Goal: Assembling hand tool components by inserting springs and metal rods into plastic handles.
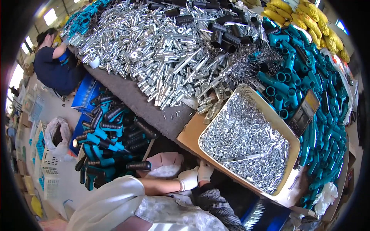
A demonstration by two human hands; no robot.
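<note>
My left hand [188,179], in a white glove, is in front of my lap beneath the near edge of the workbench. Beside it, close to touching, is my right hand [205,171], also white-gloved, below a checked sleeve. The fingers of both hands are turned away or shadowed by the bench edge, so whatever they hold cannot be made out. Just above them on the bench stands a cream tray [291,154] of small shiny metal pieces, with a longer metal rod [243,158] on top. A pinkish bag [163,163] lies left of my hands.
Heaped on the bench [129,90] are silver metal parts [154,57], black sleeves [227,38] and teal tool housings [289,86]. A phone-like device [304,113] leans there. Teal-and-black tools [102,134] fill a container at left. Blue bins [85,92] stand near another person [54,65].
</note>
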